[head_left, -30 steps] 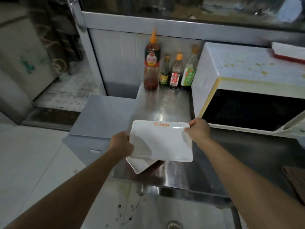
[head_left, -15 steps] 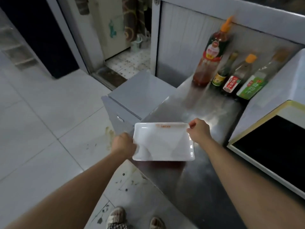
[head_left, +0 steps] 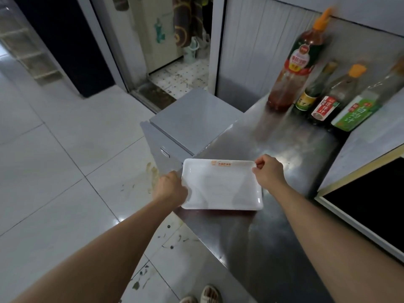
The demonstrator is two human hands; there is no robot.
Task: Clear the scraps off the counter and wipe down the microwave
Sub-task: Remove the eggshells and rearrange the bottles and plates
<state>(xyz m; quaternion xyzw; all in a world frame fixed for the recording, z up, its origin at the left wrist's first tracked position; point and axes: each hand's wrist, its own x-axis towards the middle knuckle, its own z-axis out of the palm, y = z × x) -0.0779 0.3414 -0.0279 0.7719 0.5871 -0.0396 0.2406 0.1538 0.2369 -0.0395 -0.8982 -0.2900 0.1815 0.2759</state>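
A white rectangular tray [head_left: 220,186] with an orange mark on its far rim is level over the left end of the steel counter [head_left: 273,215]. My left hand [head_left: 170,189] grips its left edge and my right hand [head_left: 267,171] pinches its far right corner. A dark shadow shows under the tray's near edge. The white microwave [head_left: 360,149] stands at the right, its dark door [head_left: 371,197] partly in view. No scraps show on the counter.
Several sauce bottles [head_left: 293,68] stand at the back of the counter against the wall. A low grey cabinet [head_left: 188,125] adjoins the counter's left end. Stained white floor tiles [head_left: 65,171] spread to the left; my shoes [head_left: 207,295] show at the bottom.
My view has swung left and down, from microwave and counter to floor. The second white piece sticking out under the tray a second ago no longer shows. Both hands keep their hold.
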